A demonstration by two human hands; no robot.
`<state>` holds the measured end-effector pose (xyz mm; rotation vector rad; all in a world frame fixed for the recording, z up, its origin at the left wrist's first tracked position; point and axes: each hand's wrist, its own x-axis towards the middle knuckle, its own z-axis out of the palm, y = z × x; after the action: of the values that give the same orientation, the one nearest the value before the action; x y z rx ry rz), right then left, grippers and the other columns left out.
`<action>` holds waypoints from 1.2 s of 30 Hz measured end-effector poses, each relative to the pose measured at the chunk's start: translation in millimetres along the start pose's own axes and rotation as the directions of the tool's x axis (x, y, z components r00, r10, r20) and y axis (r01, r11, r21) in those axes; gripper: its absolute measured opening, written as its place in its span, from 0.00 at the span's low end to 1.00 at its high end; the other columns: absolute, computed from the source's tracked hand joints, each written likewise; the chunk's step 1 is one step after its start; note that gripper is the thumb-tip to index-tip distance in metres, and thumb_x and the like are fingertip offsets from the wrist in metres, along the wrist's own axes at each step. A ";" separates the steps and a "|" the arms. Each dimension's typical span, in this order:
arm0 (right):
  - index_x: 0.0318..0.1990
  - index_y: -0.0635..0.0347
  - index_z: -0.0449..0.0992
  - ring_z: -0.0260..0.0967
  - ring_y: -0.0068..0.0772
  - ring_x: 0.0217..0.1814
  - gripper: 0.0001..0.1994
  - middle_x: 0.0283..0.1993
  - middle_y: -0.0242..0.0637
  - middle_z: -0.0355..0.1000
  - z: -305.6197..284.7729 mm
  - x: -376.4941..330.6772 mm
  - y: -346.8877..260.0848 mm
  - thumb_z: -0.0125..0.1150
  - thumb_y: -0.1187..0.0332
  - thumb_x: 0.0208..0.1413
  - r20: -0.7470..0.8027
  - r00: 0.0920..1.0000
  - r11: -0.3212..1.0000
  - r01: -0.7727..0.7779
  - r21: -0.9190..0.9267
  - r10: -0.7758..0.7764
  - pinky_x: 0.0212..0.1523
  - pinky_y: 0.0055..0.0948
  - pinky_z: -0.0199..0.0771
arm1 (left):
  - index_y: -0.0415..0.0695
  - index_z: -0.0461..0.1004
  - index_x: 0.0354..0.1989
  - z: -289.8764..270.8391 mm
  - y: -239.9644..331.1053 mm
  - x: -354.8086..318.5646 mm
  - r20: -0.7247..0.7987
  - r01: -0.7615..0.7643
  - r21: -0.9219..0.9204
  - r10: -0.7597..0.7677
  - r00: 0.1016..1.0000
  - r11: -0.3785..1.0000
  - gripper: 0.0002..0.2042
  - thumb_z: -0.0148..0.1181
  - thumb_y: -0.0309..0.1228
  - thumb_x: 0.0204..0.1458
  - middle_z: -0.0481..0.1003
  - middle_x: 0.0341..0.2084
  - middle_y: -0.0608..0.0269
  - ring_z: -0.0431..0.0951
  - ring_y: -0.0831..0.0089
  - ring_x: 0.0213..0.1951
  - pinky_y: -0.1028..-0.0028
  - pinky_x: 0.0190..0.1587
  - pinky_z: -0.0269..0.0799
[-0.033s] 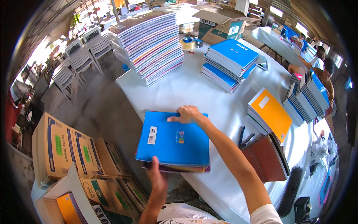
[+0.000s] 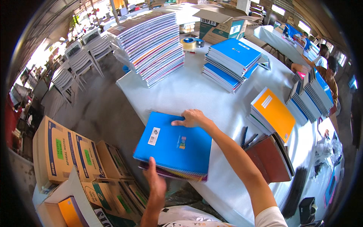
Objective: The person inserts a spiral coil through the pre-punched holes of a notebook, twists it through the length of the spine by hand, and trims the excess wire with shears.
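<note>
A stack of spiral notebooks [image 2: 166,145] with a blue cover on top is held in front of me, over the near left edge of the table. At its near edge, my left hand [image 2: 155,182] grips with the thumb up by the top cover, the other fingers mostly hidden. My right hand [image 2: 193,118] is closed on the far edge, thumb lying on the blue cover and fingertips out of sight behind it. Darker and coloured covers peek out under the blue one along the near side, smeared by motion.
A tall notebook pile [image 2: 155,49] stands at the far left of the table [image 2: 170,96], near a tape dispenser [image 2: 193,42] and blue notebooks [image 2: 232,56]. Orange notebooks [image 2: 272,113], pens [image 2: 247,138] and a brown binder [image 2: 270,159] lie right. Cartons [image 2: 62,151] stand lower left.
The notebook stack has turned slightly clockwise, its near right corner coming toward me. My left hand has shifted a little left with it; my right hand keeps its hold on the far edge.
</note>
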<state>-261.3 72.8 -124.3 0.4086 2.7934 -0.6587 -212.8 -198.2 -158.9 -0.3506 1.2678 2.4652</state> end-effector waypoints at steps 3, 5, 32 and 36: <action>0.52 0.65 0.75 0.74 0.54 0.49 0.44 0.42 0.54 0.76 21.0 -41.6 40.5 0.55 0.28 0.46 0.047 0.997 0.924 0.044 0.380 -0.067 0.52 0.47 0.71 | 0.34 0.64 0.55 1.1 32.6 26.9 0.230 -0.016 0.156 -0.021 0.973 0.988 0.28 0.67 0.28 0.46 0.72 0.44 0.54 0.76 0.65 0.40 0.67 0.43 0.76; 0.58 0.69 0.66 0.72 0.56 0.52 0.47 0.47 0.56 0.73 27.2 -83.3 37.1 0.63 0.33 0.43 -0.081 0.995 0.579 0.104 0.809 -0.066 0.54 0.49 0.70 | 0.35 0.66 0.53 4.3 44.0 28.2 0.443 -0.300 0.298 0.147 0.884 0.906 0.30 0.70 0.31 0.41 0.73 0.42 0.56 0.76 0.68 0.39 0.68 0.43 0.75; 0.64 0.67 0.50 0.58 0.37 0.64 0.48 0.60 0.50 0.59 45.8 -181.0 -2.6 0.77 0.56 0.42 -0.603 0.730 0.325 0.513 0.795 0.322 0.60 0.38 0.65 | 0.39 0.48 0.69 78.9 41.3 101.2 0.768 -0.359 0.161 0.112 0.631 0.920 0.54 0.74 0.52 0.37 0.60 0.62 0.53 0.61 0.60 0.63 0.59 0.64 0.58; 0.60 0.69 0.51 0.65 0.41 0.57 0.41 0.55 0.54 0.62 58.7 -196.1 -67.7 0.70 0.54 0.50 -0.435 0.633 0.049 0.532 0.846 0.641 0.54 0.38 0.72 | 0.35 0.54 0.65 168.9 93.4 68.6 0.740 -0.298 0.552 -0.293 0.605 0.778 0.46 0.71 0.48 0.44 0.67 0.55 0.47 0.68 0.58 0.56 0.60 0.58 0.65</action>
<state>-90.5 -54.5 -90.7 1.3548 1.9933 -3.2096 -323.7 -97.2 -19.4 0.8715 1.4905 1.6051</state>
